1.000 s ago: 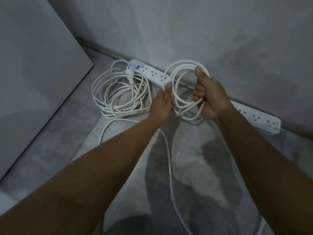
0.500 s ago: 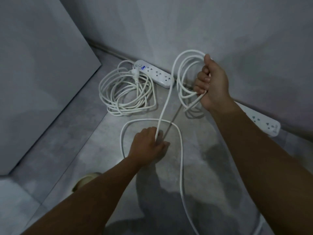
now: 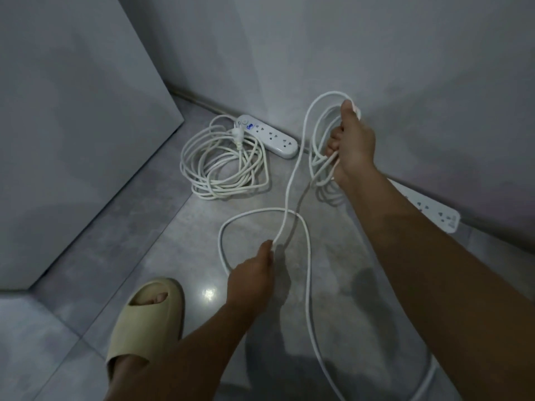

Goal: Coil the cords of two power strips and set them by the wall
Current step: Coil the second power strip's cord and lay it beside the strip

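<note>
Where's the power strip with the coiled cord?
The power strip lies left of centre in the head view, against the wall, its coiled cord beside it, left of the right hand.

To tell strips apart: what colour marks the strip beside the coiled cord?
Blue marking on the white strip; head view shows it.

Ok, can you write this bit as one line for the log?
left hand: pinches loose cord | right hand: holds coil | other strip: coiled, by wall
</note>
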